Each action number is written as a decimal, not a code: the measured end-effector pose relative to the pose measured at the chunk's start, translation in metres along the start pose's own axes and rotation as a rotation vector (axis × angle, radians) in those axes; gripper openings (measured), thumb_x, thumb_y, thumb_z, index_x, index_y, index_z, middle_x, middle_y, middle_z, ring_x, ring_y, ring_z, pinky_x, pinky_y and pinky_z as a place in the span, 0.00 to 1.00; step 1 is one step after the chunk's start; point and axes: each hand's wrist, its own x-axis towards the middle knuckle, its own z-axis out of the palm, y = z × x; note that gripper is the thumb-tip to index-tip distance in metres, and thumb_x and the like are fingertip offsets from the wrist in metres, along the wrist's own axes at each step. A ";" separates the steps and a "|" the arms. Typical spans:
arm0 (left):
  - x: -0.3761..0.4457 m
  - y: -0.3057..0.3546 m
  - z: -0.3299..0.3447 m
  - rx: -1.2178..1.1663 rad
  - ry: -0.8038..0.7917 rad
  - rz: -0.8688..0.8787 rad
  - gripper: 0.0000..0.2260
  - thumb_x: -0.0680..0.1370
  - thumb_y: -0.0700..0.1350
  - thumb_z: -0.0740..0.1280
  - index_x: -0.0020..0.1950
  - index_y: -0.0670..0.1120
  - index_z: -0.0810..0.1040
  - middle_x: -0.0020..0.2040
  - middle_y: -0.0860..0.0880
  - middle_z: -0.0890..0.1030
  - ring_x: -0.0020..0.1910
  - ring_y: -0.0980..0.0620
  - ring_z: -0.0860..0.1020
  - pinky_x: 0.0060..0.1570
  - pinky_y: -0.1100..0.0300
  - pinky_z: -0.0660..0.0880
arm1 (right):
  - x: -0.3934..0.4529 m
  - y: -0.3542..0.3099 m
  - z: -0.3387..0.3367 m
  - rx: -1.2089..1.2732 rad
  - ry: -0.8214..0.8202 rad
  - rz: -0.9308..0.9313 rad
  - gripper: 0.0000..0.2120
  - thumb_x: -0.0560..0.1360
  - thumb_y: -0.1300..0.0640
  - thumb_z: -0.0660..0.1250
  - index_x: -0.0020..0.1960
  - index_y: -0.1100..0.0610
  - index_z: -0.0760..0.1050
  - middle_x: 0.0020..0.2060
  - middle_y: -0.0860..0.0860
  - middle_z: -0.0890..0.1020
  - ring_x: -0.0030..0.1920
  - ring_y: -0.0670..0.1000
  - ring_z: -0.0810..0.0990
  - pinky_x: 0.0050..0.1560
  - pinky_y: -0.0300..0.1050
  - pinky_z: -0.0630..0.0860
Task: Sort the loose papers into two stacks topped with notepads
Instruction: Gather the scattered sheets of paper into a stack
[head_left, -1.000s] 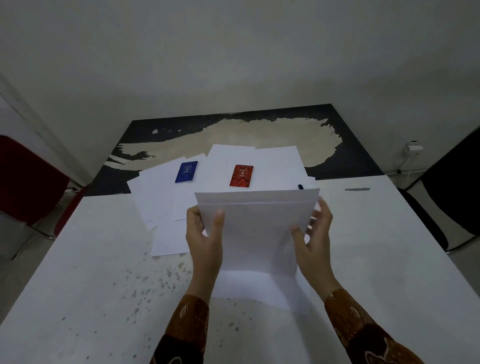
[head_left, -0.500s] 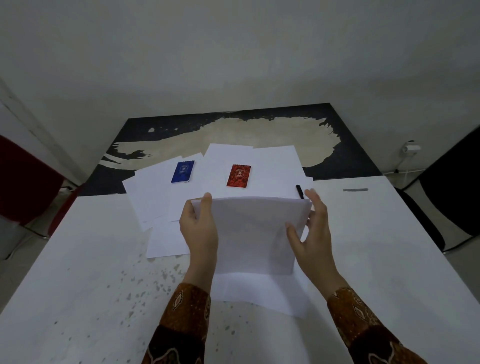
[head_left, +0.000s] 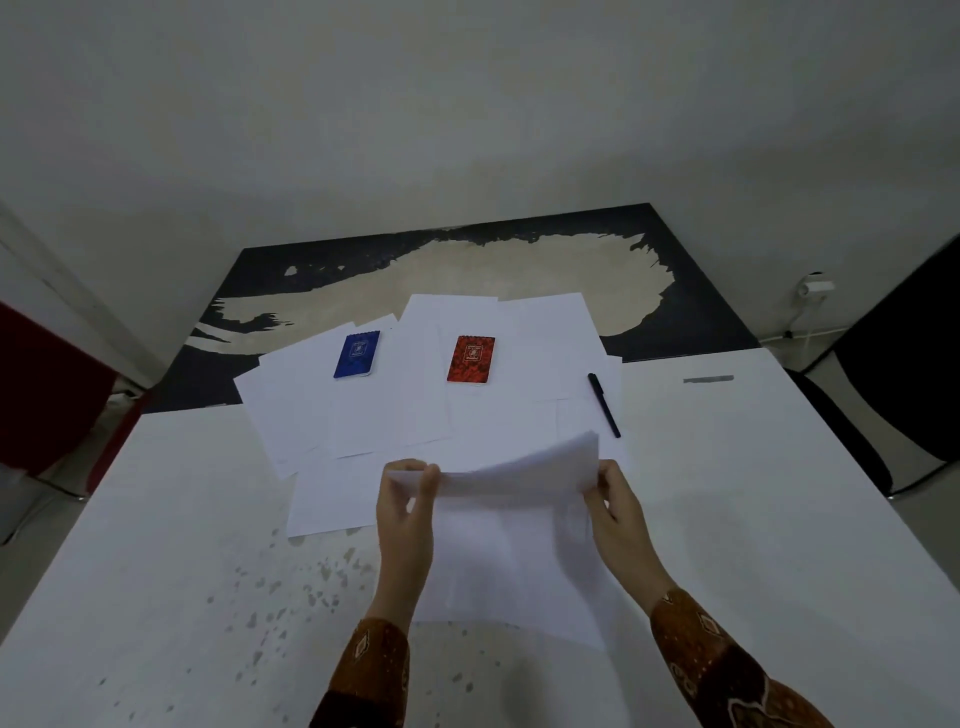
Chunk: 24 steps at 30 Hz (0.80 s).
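gripping sheaf of papers (head_left: 519, 475) both hands' fingers (head_left: 431, 475) | speckled white table (head_left: 208, 571) | grey wall (head_left: 467, 104)

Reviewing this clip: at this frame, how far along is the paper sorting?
Early to midway. Done: the blue notepad and red notepad sit on sheets, but those spread papers are fanned, not squared. In hand: the left hand and right hand grip a bundle of sheets above the table. Left: squaring two stacks and topping them. A pen lies on the sheets.

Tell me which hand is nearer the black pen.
Right. The right hand is just below the black pen; the left hand is farther left, across the held sheets.
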 end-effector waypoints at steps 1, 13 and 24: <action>0.001 0.001 0.000 -0.011 0.017 0.015 0.17 0.70 0.61 0.64 0.44 0.48 0.72 0.41 0.50 0.74 0.40 0.61 0.73 0.45 0.68 0.71 | 0.000 -0.002 -0.001 -0.013 -0.003 -0.014 0.06 0.81 0.60 0.57 0.50 0.53 0.71 0.45 0.50 0.78 0.46 0.49 0.77 0.47 0.38 0.74; 0.016 0.017 -0.010 0.013 -0.185 -0.123 0.18 0.74 0.50 0.69 0.62 0.51 0.74 0.55 0.54 0.81 0.53 0.53 0.80 0.50 0.57 0.80 | 0.017 -0.051 -0.023 0.128 0.070 -0.118 0.05 0.79 0.59 0.61 0.52 0.58 0.74 0.46 0.47 0.81 0.45 0.40 0.80 0.45 0.33 0.77; -0.005 0.011 0.002 -0.030 0.022 -0.032 0.13 0.79 0.44 0.65 0.62 0.44 0.76 0.54 0.49 0.82 0.51 0.53 0.81 0.46 0.60 0.81 | -0.007 -0.021 -0.007 0.045 0.112 -0.060 0.04 0.80 0.56 0.59 0.48 0.52 0.71 0.37 0.51 0.77 0.35 0.48 0.74 0.37 0.35 0.71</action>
